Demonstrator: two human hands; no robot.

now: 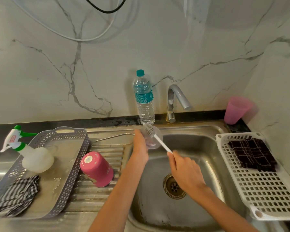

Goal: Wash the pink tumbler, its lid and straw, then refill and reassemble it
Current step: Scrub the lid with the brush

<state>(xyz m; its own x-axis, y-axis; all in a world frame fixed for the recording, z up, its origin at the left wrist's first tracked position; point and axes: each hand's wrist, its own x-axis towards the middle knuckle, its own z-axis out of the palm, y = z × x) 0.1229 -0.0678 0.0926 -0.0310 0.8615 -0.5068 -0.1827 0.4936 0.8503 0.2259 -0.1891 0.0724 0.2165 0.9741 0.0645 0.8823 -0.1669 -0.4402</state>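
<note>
The pink tumbler (96, 169) stands upside down on the ribbed drainboard, left of my forearm. My left hand (139, 143) holds the clear lid (153, 142) over the sink's back left corner. My right hand (185, 169) grips the white handle of a bottle brush (158, 138), whose bristles lie against the lid. A metal straw (115, 137) lies on the drainboard behind the tumbler, its right end hidden by my left hand. A water bottle (144, 97) with a teal cap stands at the wall.
The steel sink (199, 164) has a tap (175, 102) behind it. A grey basket (70, 158) on the left holds a spray bottle (28, 151) and checked cloth. A white rack (264, 190) with a dark cloth spans the right. A pink cup (236, 110) stands back right.
</note>
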